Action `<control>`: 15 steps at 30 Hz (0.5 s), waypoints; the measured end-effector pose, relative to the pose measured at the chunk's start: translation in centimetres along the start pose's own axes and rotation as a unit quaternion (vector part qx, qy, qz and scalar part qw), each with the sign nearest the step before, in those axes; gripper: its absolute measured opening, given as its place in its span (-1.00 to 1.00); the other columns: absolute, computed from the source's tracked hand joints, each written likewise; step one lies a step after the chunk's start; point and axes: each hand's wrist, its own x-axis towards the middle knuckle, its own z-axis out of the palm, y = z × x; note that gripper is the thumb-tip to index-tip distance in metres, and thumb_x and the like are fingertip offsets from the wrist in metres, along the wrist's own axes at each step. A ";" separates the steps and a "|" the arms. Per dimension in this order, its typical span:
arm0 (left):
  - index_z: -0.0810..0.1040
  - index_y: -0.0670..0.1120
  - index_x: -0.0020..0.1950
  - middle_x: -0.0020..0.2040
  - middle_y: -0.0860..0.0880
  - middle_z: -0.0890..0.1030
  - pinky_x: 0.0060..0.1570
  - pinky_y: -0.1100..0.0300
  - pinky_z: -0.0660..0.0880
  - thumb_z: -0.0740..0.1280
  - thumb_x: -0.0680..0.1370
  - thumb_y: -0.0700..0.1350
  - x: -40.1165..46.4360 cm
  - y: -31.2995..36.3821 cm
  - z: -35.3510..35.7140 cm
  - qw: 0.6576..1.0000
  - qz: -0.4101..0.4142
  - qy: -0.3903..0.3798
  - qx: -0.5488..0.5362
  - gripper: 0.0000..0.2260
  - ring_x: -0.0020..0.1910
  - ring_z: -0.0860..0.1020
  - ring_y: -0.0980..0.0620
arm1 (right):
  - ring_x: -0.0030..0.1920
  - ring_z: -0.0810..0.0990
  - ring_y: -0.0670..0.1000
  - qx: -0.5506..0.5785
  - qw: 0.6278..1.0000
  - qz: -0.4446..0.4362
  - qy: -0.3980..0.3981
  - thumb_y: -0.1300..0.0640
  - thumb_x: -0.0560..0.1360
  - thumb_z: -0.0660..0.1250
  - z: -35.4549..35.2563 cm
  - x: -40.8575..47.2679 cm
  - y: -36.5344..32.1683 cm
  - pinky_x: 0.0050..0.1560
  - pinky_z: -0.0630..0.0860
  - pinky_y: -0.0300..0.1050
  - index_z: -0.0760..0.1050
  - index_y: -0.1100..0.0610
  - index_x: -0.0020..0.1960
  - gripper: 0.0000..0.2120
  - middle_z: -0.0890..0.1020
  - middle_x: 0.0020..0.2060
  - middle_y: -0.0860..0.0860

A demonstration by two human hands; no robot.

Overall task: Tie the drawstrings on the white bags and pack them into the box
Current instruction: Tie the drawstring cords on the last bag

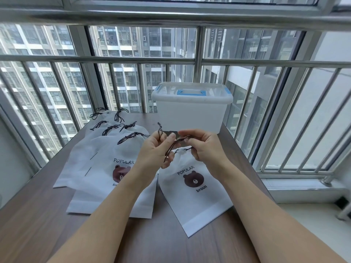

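Pinching dark drawstrings, both hands above a bear-printed white bag.

Print you can read on the bags

Your nearer white bag reads "POPULAR" and "broun"; the stacked bag shows "POPULAR".

head view — you look from above and behind, forward and down | your left hand and right hand sit close, mid-frame | table beneath the fingers, box beyond the fingertips, window railing farthest | no second view.
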 end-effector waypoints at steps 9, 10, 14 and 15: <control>0.36 -0.07 -0.27 -0.28 -0.06 0.63 -0.01 0.12 0.55 0.08 0.71 -0.12 1.2 0.4 -1.6 0.971 0.014 0.118 -0.208 -0.65 -0.18 0.64 -0.01 | -0.22 0.57 -0.09 0.263 0.959 0.068 0.085 0.29 0.65 0.23 -1.7 1.2 -0.5 -0.12 0.48 -0.24 0.61 0.16 0.10 -0.81 0.71 -0.10 0.04; 0.37 -0.07 -0.26 -0.32 -0.03 0.60 -0.01 0.13 0.56 0.09 0.70 -0.11 1.5 0.5 -2.3 0.959 0.007 0.119 -0.258 -0.67 -0.20 0.64 0.00 | -0.22 0.61 -0.06 0.332 0.935 0.083 0.094 0.31 0.66 0.17 -2.1 1.3 -0.7 -0.04 0.54 -0.18 0.59 0.18 0.08 -0.79 0.68 -0.19 0.05; 0.37 -0.06 -0.24 -0.48 0.05 0.24 -0.41 0.29 0.44 0.13 0.69 -0.12 2.0 1.0 -4.1 0.915 -0.030 0.150 -0.374 -0.70 -0.52 0.30 0.10 | -0.56 0.32 -0.12 0.419 0.887 0.118 0.153 0.37 0.67 0.03 -4.2 1.8 -0.8 -0.49 0.39 -0.33 0.52 0.24 0.07 -0.72 0.43 -0.44 0.01; 0.37 -0.06 -0.24 -0.48 0.05 0.18 -0.52 0.32 0.29 0.13 0.70 -0.12 2.1 1.1 -4.4 0.922 -0.034 0.168 -0.347 -0.71 -0.54 0.20 0.11 | -0.58 0.22 -0.13 0.369 0.904 0.123 0.178 0.36 0.66 0.02 -4.6 1.9 -0.8 -0.58 0.23 -0.34 0.52 0.23 0.08 -0.71 0.39 -0.44 -0.01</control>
